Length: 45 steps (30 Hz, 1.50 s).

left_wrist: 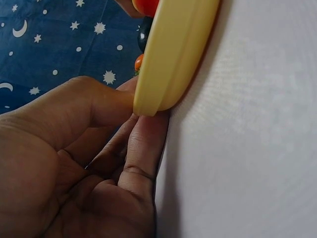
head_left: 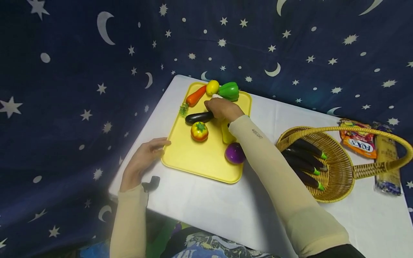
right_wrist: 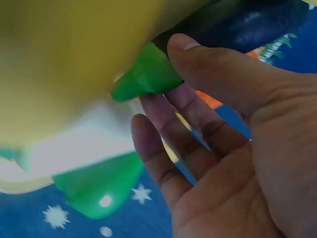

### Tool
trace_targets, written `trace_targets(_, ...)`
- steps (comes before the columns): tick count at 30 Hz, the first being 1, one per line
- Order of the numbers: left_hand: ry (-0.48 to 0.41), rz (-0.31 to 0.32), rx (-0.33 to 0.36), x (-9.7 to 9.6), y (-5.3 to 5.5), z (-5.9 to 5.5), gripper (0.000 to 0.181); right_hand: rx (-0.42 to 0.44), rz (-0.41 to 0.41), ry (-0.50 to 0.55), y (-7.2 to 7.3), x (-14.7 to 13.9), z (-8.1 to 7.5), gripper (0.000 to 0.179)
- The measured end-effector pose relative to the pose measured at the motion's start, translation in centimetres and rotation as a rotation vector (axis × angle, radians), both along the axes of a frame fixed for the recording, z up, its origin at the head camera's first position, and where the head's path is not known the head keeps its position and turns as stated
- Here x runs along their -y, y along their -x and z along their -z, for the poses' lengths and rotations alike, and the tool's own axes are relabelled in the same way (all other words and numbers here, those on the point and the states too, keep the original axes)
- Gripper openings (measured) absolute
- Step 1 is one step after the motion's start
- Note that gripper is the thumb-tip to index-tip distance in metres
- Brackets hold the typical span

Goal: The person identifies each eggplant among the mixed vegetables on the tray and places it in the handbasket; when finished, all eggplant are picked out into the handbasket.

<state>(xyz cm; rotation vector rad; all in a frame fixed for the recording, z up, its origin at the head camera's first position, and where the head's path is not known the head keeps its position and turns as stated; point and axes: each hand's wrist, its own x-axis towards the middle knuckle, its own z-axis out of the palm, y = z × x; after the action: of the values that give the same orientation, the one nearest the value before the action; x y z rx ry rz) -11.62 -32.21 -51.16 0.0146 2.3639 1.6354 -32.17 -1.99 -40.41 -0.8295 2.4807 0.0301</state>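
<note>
On the yellow tray (head_left: 193, 157) lies a dark toy eggplant (head_left: 197, 118). My right hand (head_left: 224, 109) pinches its green stem end (right_wrist: 151, 74) between thumb and fingers. My left hand (head_left: 143, 159) holds the tray's near-left edge, thumb at the rim and a finger under it in the left wrist view. About the eggplant are a carrot (head_left: 196, 96), a lemon (head_left: 212, 87), a green pepper (head_left: 229, 91) and a red-yellow tomato (head_left: 199, 132). A yellow piece (head_left: 227, 133), partly hidden by the right arm, and a round purple vegetable (head_left: 235, 153) lie nearer.
A wicker basket (head_left: 346, 179) with a tall handle holds several eggplants (head_left: 301, 159) to the right of the tray. Beyond it lie an orange FOX'S bag (head_left: 358, 139) and a clear-wrapped package (head_left: 387, 165). Starry cloth (head_left: 245, 46) hangs behind the white table (head_left: 200, 200).
</note>
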Motion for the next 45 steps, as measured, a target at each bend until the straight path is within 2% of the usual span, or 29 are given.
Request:
trace_targets(6, 0.029, -0.003, 0.013, -0.4, 0.0, -0.1, 0.039, -0.051, -0.055, 0.015, -1.1, -0.1, -2.1, 0.030)
trace_targets(10, 0.055, 0.007, 0.001, -0.5, 0.0, -0.4, 0.038, -0.055, -0.063, 0.078, -2.4, -0.8, -3.9, 0.031)
trace_targets(16, 0.039, -0.005, 0.010, -0.5, -0.2, -0.6, 0.038, -0.138, -0.103, 0.221, -5.4, -3.0, -6.8, 0.030)
trace_targets(23, 0.083, -0.011, -0.004, -0.4, -0.5, -0.7, 0.039, -0.316, -0.169, 0.392, -9.3, -7.3, -9.1, 0.022)
trace_targets(28, 0.079, -0.012, 0.007, -0.7, -0.4, -0.6, 0.041, -0.391, -0.180, 0.464, -12.1, -11.2, -10.1, 0.023)
trace_targets(33, 0.067, -0.017, 0.021, -1.0, -0.4, -0.8, 0.043, -0.504, -0.198, 0.562, -14.4, -15.6, -10.8, 0.021)
trace_targets(36, 0.061, -0.020, 0.023, -1.2, -0.4, -0.9, 0.043, -0.547, -0.194, 0.622, -16.1, -18.1, -11.3, 0.026)
trace_targets(41, 0.072, -0.023, 0.035, -1.4, -0.5, -1.0, 0.043, -0.596, -0.162, 0.629, -19.6, -21.8, -11.6, 0.036)
trace_targets(45, 0.076, -0.039, 0.071, -1.6, -0.4, -1.0, 0.044, -0.634, -0.184, 0.687, -21.8, -24.4, -11.1, 0.015)
